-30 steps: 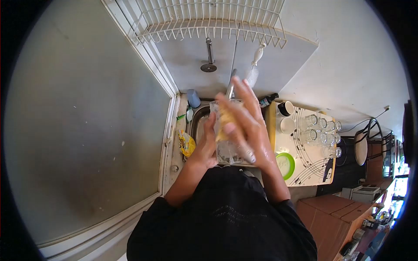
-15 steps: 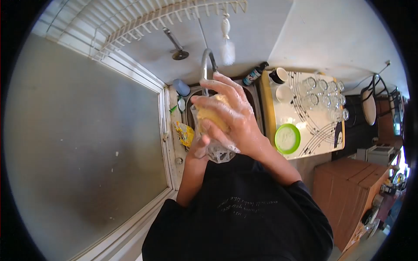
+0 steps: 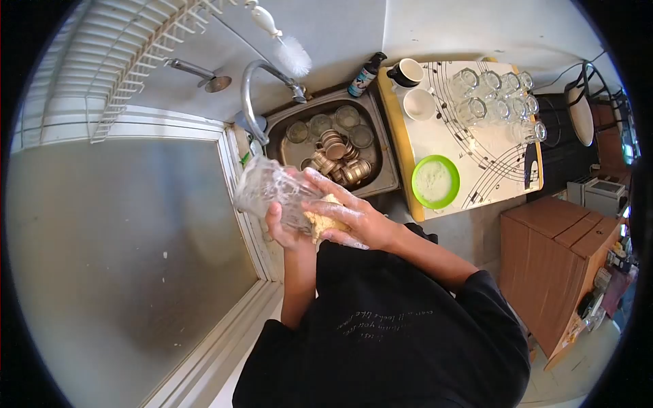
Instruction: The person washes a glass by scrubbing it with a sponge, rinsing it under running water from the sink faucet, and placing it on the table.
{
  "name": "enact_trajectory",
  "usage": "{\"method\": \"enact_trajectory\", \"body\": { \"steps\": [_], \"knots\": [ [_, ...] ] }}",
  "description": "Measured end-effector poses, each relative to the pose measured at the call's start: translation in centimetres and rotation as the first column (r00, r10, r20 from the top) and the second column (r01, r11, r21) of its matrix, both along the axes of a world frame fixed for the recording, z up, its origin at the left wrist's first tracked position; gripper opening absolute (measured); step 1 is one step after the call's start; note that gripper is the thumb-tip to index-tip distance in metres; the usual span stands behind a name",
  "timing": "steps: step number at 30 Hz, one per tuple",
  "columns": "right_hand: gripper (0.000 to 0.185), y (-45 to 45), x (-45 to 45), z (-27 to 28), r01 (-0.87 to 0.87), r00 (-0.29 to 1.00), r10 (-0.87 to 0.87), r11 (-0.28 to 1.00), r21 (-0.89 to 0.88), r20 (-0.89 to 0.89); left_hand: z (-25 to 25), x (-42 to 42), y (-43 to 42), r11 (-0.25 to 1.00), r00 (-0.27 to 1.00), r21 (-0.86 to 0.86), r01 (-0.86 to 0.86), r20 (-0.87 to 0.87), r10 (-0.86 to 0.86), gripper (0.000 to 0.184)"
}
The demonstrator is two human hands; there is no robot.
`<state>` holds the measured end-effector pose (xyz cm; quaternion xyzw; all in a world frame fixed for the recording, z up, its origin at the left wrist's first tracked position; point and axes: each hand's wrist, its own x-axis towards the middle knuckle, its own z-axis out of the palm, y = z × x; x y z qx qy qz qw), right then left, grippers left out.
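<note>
My left hand point(image 3: 287, 230) is closed around a soapy clear glass point(image 3: 262, 187), which lies tilted with one end toward the window. My right hand point(image 3: 360, 221), its fingers covered in suds, presses a yellow sponge point(image 3: 326, 216) to the near end of the glass. Part of the sponge is hidden beneath the fingers. Beyond both hands is a metal sink point(image 3: 386, 156) holding several glasses point(image 3: 347, 117) and a cluster of brownish cups point(image 3: 335, 146).
A curved tap point(image 3: 247, 95) rises beside the sink. On the musical-note tabletop point(image 3: 486, 173) stand a green bowl of suds point(image 3: 435, 182), a white mug point(image 3: 420, 104), a black mug point(image 3: 407, 73) and several glasses point(image 3: 491, 83). A dark bottle point(image 3: 367, 75) stands at the sink's back corner.
My hands have come down and away from the tap, and the glass has swung toward the window. The sponge has shifted to its near end. The view has turned, uncovering the sink.
</note>
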<state>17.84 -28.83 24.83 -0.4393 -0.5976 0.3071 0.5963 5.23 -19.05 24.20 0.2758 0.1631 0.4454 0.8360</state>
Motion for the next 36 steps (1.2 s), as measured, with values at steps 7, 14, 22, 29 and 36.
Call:
{"method": "enact_trajectory", "body": {
  "steps": [7,14,22,29,36],
  "knots": [
    [0.043,-0.9,3.1,-7.9,0.288,0.956,-0.232,0.857,-0.427,0.179,-1.9,-0.4,-1.2,0.975,0.975,-0.003,-0.223,-0.016,0.223,0.071],
    [0.043,-3.7,4.7,-21.1,0.499,0.848,-0.199,0.611,-0.615,0.491,-7.9,-4.4,-1.8,0.924,0.789,0.302,-0.233,-0.497,0.361,0.083],
    [0.045,-3.4,2.6,-25.2,0.625,0.735,-0.101,0.486,-0.611,0.671,-12.6,-6.0,0.7,0.872,0.644,0.484,0.076,-0.691,0.328,0.072],
    [0.048,-3.3,3.3,-25.9,0.713,0.370,0.052,0.624,-0.319,0.928,-13.0,-4.2,5.0,0.885,0.808,0.464,0.017,-0.527,0.262,0.076],
    [0.050,5.4,3.4,-21.1,0.649,0.663,-0.321,0.697,-0.306,0.676,-14.6,-4.5,7.8,0.861,0.822,0.492,0.126,-0.537,0.187,0.092]
  ]
}}
